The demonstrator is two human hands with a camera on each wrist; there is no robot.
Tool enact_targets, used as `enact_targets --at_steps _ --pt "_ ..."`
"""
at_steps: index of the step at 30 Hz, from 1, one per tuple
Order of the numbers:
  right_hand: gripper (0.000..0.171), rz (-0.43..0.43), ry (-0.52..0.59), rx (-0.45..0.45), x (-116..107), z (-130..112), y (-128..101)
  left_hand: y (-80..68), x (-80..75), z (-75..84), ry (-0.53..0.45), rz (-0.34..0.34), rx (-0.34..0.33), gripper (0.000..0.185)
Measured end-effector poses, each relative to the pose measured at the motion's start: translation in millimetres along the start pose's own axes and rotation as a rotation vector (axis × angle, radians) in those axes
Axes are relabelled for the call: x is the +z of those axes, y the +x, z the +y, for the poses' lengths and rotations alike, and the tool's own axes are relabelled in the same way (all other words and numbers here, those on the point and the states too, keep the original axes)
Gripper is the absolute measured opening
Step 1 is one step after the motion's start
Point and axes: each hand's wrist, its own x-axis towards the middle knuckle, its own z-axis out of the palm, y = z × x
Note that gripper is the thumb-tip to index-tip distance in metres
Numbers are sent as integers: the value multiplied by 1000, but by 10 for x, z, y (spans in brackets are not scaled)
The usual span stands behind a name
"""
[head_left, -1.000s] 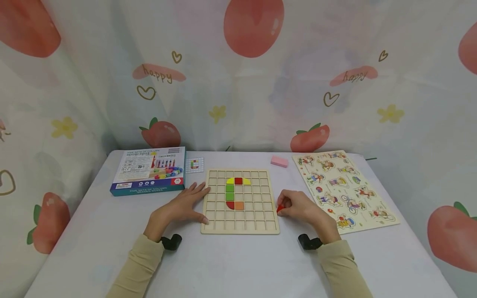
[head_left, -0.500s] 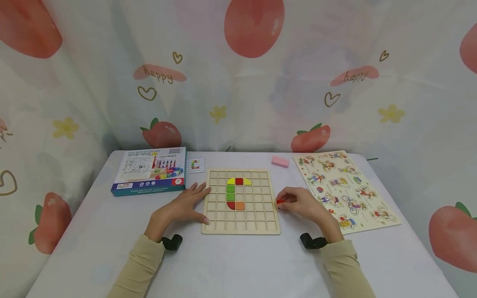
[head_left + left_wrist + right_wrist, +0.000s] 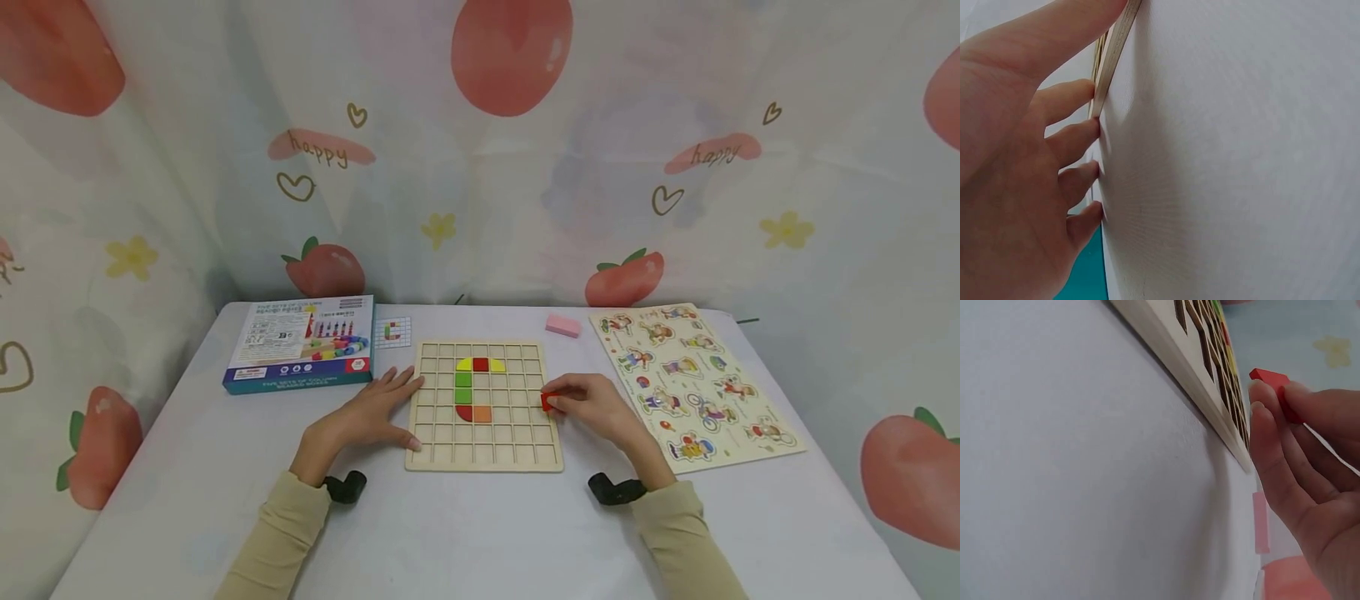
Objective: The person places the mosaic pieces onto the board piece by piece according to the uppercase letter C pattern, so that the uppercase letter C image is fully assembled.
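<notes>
The red tile (image 3: 548,402) is pinched between the thumb and fingertips of the right hand (image 3: 592,408) and is held just over the right edge of the wooden grid board (image 3: 484,457), near the row where the orange tile (image 3: 482,413) lies. In the right wrist view the tile (image 3: 1275,387) is seen raised above the board's rim (image 3: 1166,347), clear of the cells.

The left hand (image 3: 367,414) is laid flat with fingers spread, its fingertips against the board's left edge; the left wrist view shows the fingers (image 3: 1075,137) pressed to the table (image 3: 480,533) beside the rim (image 3: 1113,53). This bracing is judged useful, so that the board is not shifted while a piece is pressed in.

A C-like figure is already formed by yellow, red, green and orange pieces, and a small pattern card (image 3: 393,332) lies behind the board. For the step to be done well, the target cell should be checked against that card, the tile should be turned so its edges run parallel to the cell walls, and it should be lowered level rather than tilted, so that no corner catches on a divider. The pinch should be kept light and high on the tile, so the fingers are not trapped against neighbouring pieces.
</notes>
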Motion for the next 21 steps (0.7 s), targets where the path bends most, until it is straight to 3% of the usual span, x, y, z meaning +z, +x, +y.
enact_targets --at_steps 13,21 --pt "19 27 164 84 206 -167 65 7 -10 5 7 0 1 106" --pt "16 3 149 120 349 -250 74 8 -18 4 4 -3 11 106"
